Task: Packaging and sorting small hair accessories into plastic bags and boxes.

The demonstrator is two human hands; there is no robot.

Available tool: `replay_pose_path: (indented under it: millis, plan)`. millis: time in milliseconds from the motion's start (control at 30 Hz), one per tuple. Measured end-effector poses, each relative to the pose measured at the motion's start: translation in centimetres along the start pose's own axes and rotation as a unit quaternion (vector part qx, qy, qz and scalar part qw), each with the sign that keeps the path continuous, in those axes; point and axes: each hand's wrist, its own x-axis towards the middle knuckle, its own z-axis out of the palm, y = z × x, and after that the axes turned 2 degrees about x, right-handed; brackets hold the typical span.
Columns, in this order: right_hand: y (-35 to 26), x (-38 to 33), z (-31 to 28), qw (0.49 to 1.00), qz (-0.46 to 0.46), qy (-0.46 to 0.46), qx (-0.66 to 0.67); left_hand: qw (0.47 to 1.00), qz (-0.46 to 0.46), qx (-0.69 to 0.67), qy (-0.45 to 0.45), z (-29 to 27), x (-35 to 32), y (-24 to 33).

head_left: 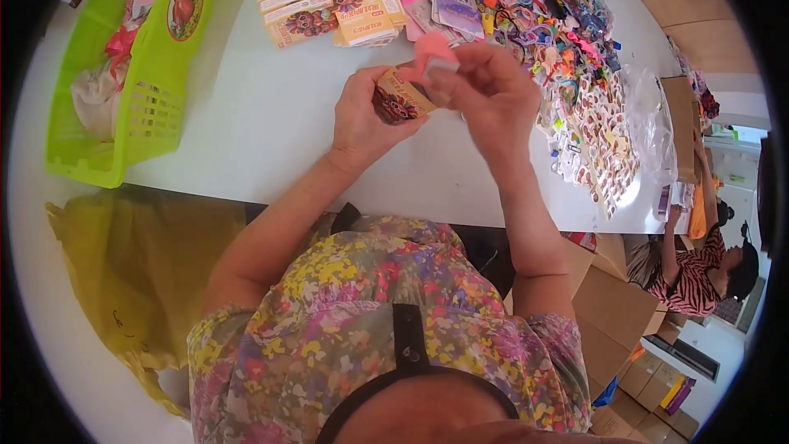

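My left hand (359, 119) is wrapped round a small orange printed box (404, 97), held tilted above the white table. Just above the box's upper end, my right hand (499, 97) pinches a soft-looking pink piece (436, 49); something pale and shiny shows by the fingertips, too small to name. Whether the pink piece touches the box I cannot tell. Beyond my left hand stands a row of similar orange boxes (296, 26), and beside it lies a flat stack of orange box cartons (367, 4). Colourful small trinkets (518, 4) are heaped past my right hand.
At the left a lime-green plastic basket (152, 136) holds cloth and bags. Small red-and-white printed pieces (596, 136) and clear plastic (653, 127) lie at the right. A yellow bag (123, 271) hangs below the table's left edge. Cardboard boxes (612, 312) and another person (699, 284) are at the right.
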Motion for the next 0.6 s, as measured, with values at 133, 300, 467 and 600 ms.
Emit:
replay_pose_path:
  millis: [133, 300, 467, 600]
  plan:
    - [0.3, -0.3, -0.6, 0.938, -0.198, -0.073, -0.276, 0.999, 0.021, 0.025, 0.003, 0.0, 0.1, -0.5]
    - [-1.3, -0.7, -1.5, 0.910, -0.197, -0.139, -0.338, 0.999, 0.042, 0.029, -0.003, 0.6, 0.0, 0.0]
    - [0.9, -1.2, -0.5, 0.888, -0.187, -0.184, -0.377, 1.000, 0.029, -0.009, -0.006, 1.1, -0.9, -2.4]
    - [2.0, -2.5, -1.7, 0.905, -0.196, -0.121, -0.358, 0.993, 0.012, -0.106, -0.052, 1.1, -0.6, -1.0]
